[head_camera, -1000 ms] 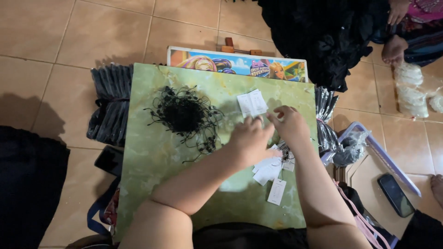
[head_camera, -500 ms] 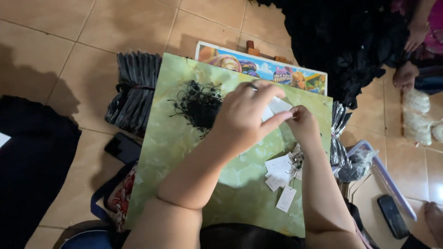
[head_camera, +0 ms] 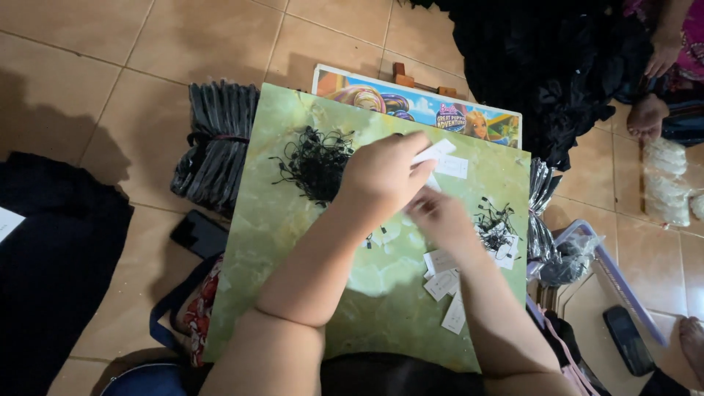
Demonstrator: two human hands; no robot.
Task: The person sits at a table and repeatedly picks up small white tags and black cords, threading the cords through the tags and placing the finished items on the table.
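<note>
white paper tag (head_camera: 434, 152) pinched in closed left hand (head_camera: 383, 176), long axis pointing up-right over green marbled board (head_camera: 293, 220); right hand (head_camera: 440, 217), grip unclear, just below, nearer.

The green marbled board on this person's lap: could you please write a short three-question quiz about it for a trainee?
1. True or false: the left hand holds a white paper tag over the green marbled board.
2. Which lies nearest the left hand? A) black phone on the floor B) tangled pile of black string loops C) stack of black plastic packets
3. Fill in: loose white paper tags lie on the board beside the ____ forearm.

Key: 1 true; 2 B; 3 right. The right hand is blurred, so what it grips cannot be told.
</note>
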